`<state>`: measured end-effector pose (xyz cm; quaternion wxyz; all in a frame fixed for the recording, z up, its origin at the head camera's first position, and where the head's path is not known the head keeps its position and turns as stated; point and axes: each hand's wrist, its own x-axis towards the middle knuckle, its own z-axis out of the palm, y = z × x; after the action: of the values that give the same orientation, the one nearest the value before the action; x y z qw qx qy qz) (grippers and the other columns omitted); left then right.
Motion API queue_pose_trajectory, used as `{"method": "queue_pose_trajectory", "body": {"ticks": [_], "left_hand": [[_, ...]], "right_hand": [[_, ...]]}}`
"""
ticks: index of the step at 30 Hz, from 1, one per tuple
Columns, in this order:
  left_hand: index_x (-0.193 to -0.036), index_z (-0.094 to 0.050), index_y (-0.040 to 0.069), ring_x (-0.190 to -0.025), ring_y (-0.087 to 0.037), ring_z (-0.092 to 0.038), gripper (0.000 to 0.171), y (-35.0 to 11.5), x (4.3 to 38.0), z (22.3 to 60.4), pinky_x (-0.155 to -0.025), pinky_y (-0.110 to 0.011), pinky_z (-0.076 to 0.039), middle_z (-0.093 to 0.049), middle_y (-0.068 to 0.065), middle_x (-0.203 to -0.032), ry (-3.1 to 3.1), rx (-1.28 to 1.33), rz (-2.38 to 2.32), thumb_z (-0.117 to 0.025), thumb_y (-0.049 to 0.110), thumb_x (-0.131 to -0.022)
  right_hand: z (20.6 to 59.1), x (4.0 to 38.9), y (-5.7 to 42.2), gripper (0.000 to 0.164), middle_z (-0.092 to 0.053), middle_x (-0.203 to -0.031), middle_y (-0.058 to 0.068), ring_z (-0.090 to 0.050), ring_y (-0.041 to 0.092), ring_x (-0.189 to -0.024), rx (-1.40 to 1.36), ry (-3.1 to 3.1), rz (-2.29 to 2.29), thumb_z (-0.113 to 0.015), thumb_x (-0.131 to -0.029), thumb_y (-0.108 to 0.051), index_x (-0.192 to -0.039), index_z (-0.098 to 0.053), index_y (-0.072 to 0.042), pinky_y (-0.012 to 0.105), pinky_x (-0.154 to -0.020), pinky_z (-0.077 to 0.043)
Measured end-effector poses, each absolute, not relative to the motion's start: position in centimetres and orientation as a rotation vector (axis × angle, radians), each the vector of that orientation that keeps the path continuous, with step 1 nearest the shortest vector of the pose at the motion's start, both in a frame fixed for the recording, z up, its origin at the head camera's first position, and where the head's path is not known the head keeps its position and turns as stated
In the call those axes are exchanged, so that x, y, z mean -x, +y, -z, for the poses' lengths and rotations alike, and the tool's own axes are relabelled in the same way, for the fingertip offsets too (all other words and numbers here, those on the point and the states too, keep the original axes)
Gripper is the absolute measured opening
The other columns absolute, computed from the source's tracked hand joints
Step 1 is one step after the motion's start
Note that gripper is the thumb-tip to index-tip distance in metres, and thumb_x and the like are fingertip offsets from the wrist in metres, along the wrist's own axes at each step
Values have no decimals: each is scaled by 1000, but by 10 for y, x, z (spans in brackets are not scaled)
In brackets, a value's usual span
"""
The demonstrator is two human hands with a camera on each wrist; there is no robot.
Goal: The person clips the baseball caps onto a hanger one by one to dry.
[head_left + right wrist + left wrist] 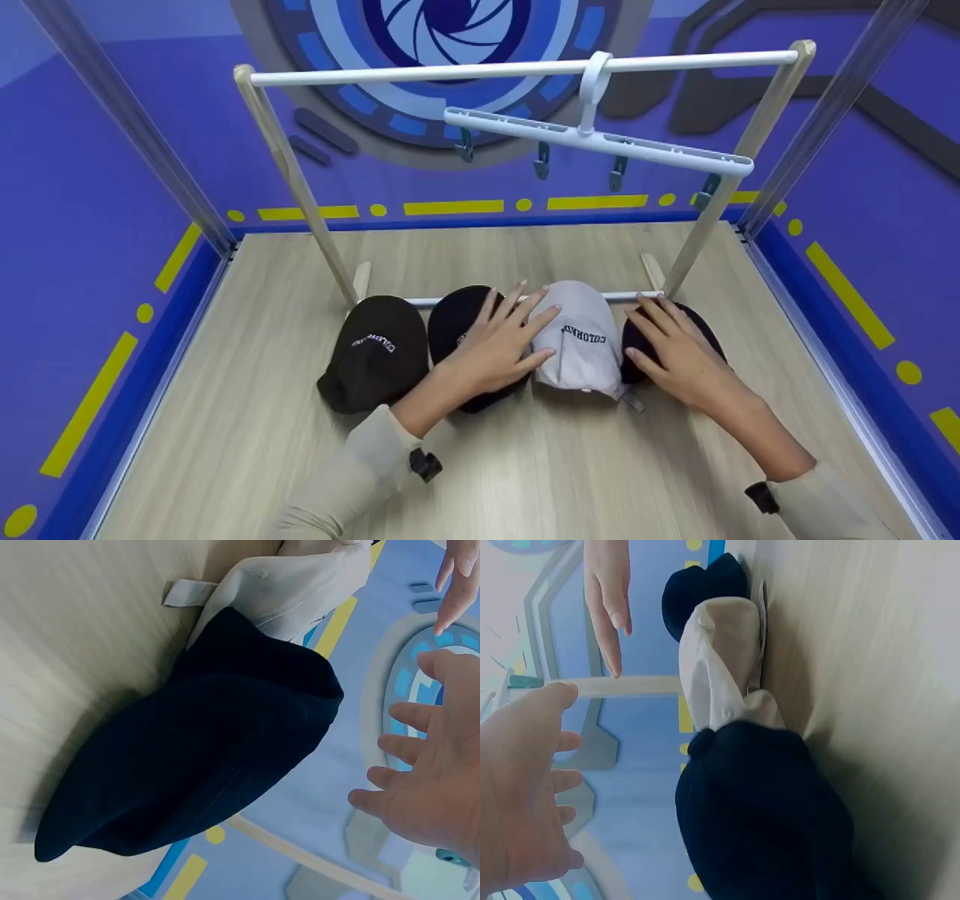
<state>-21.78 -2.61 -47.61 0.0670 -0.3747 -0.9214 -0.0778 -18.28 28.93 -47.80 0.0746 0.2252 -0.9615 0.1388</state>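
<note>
Four baseball caps sit in a row across a wood-grain tabletop [600, 465]: from left, a dark brown cap [379, 352], a black cap [448, 322], a pale grey cap [574, 307] with dark lettering, and a navy-black cap [195, 742]. A person's left hand [491, 345] hovers over the black cap, reaching toward the grey; the right hand [679, 352] hovers above the navy-black one. Both hands have fingers extended and spread, holding nothing. Behind, a white clip hanger [517, 126] hangs from a garment rack [420, 73].
</note>
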Motion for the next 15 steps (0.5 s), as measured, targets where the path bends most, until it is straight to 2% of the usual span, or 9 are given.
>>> {"method": "queue_pose_trajectory", "body": {"ticks": [7, 15], "left_hand": [[-163, -25, 29, -156, -30, -10, 65, -11, 217, 479, -121, -63, -14, -17, -3, -170, -2749, 1167, 228, -34, 58, -106], [-163, -22, 30, -156, -30, -11, 67, 6, 217, 479, -122, -61, -15, -13, -1, -171, -2741, 1197, 225, -41, 57, -105]], "right_hand": [[480, 181, 297, 61, -34, -160, 23, -25, 49, -147, -674, -2895, -399, -64, -100, -34, -152, -46, -5, 68, -114, -25], [483, 178, 312, 63, -37, -157, 26, -28, 52, -144, -647, -2901, -324, -69, -96, -32, -150, -49, -5, 66, -114, -26]]}}
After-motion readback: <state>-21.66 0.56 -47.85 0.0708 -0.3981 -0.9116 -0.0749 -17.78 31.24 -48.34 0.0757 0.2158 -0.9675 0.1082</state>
